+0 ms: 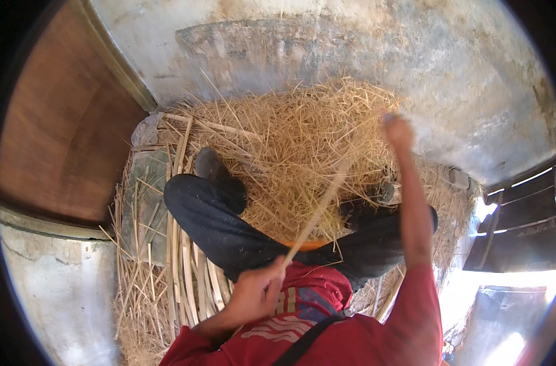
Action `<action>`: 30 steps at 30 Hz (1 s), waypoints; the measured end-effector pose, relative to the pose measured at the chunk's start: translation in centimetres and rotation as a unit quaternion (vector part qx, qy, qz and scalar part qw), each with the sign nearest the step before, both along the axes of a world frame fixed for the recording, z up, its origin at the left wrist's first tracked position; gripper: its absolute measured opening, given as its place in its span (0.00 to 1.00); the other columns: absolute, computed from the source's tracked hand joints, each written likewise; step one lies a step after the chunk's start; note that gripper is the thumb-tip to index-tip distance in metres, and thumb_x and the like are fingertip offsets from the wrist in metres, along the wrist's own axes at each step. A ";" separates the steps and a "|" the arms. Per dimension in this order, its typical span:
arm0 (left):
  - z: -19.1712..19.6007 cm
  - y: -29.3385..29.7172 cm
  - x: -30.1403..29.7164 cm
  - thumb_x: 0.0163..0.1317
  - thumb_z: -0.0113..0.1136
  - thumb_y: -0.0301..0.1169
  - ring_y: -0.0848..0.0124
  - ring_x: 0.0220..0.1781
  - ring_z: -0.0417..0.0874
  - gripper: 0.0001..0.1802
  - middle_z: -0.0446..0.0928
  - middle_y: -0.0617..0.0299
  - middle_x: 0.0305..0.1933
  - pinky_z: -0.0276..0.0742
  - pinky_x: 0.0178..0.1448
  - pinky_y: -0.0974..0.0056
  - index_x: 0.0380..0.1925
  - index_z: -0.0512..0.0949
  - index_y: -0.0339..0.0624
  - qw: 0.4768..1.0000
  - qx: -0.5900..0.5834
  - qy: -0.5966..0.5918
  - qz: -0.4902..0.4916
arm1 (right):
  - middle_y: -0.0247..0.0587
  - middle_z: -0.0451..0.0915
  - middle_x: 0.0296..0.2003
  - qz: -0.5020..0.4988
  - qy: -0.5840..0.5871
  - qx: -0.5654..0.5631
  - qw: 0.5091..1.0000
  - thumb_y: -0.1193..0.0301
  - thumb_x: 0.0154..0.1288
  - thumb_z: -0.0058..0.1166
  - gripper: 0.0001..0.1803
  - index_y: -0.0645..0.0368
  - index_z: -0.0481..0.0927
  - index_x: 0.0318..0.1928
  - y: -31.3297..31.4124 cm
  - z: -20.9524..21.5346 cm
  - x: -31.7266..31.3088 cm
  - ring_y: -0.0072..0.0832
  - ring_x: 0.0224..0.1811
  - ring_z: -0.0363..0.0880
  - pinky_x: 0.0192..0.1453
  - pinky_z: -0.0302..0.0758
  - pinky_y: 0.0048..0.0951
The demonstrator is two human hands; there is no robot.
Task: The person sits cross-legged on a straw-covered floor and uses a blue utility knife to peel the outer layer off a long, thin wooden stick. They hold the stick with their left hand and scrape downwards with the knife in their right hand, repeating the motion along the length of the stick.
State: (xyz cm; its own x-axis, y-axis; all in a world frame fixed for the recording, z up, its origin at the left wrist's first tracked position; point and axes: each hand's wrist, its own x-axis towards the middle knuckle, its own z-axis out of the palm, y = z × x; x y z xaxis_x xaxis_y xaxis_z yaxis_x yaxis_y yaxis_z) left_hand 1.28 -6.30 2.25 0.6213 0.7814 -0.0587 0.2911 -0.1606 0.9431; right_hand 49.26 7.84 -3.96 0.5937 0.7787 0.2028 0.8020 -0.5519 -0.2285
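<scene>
A person in a red top and dark trousers sits with knees spread and feet drawn in before a heap of dry straw (314, 134), seen from above through a round fisheye view. At the lower centre, in front of the belly, the left hand (256, 297) is curled with thumb and fingers pinched together around a long, narrow, pale strip (314, 221). The strip's long axis is a nearly straight diagonal: from the left hand it points up and to the right, away from the body, passing between the legs and over the straw in the direction of the right hand. Its far part blurs into the straw, so where it ends cannot be made out. The right hand (400, 133) is at the upper right, arm outstretched, near the straw's edge and the stained wall (473, 85); it is too blurred to tell whether it grips anything. Behind the strip, between the thighs, a bit of something orange (314, 244) shows. Pale split sticks (186, 274) lie lengthwise beside the person's left leg, next to a flat grey slab (145, 210).
</scene>
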 end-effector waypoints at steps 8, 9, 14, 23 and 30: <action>-1.7 2.5 -0.7 0.75 0.37 0.37 0.83 0.15 0.56 0.19 0.60 0.72 0.16 0.56 0.22 0.76 0.49 0.72 0.32 0.889 -0.383 -0.244 0.062 | 0.44 0.72 0.11 0.308 0.086 0.165 0.933 0.37 0.55 0.53 0.32 0.56 0.82 0.25 -7.7 3.3 -20.0 0.41 0.14 0.74 0.20 0.70 0.40; -1.1 2.9 -0.5 0.75 0.37 0.37 0.84 0.16 0.57 0.19 0.60 0.72 0.17 0.56 0.22 0.76 0.50 0.72 0.33 0.893 -0.387 -0.224 0.055 | 0.42 0.71 0.10 0.366 0.078 0.056 0.926 0.38 0.54 0.56 0.30 0.54 0.81 0.22 -9.6 4.2 -22.5 0.39 0.14 0.75 0.19 0.71 0.38; -1.0 2.6 0.0 0.75 0.37 0.36 0.85 0.17 0.56 0.18 0.60 0.73 0.17 0.53 0.22 0.77 0.49 0.73 0.35 0.926 -0.337 -0.163 0.034 | 0.38 0.69 0.09 0.427 0.002 0.112 0.897 0.36 0.50 0.57 0.33 0.52 0.69 0.13 -11.3 3.4 -25.5 0.35 0.10 0.72 0.14 0.68 0.35; -0.7 2.4 0.2 0.75 0.37 0.34 0.86 0.19 0.55 0.17 0.57 0.74 0.17 0.52 0.23 0.76 0.47 0.72 0.34 0.947 -0.258 -0.184 0.044 | 0.39 0.68 0.09 0.446 -0.017 0.109 0.888 0.35 0.49 0.57 0.34 0.54 0.70 0.13 -10.2 3.7 -25.5 0.36 0.10 0.72 0.16 0.69 0.36; -1.0 0.9 0.2 0.75 0.39 0.37 0.86 0.18 0.56 0.18 0.60 0.73 0.17 0.53 0.22 0.76 0.46 0.73 0.34 0.956 -0.244 -0.164 0.008 | 0.38 0.70 0.09 0.333 -0.081 0.160 0.926 0.35 0.52 0.54 0.33 0.53 0.76 0.15 -4.2 2.8 -16.8 0.34 0.11 0.73 0.16 0.70 0.36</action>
State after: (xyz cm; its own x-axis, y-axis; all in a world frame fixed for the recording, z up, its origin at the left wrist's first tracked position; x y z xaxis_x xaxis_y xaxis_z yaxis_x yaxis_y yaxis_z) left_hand 1.49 -5.42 1.21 0.6572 0.7201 -0.2226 -0.0347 0.3239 0.9455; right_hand 32.44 3.60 -1.17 -0.0548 0.8462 0.5301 0.9781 0.1522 -0.1419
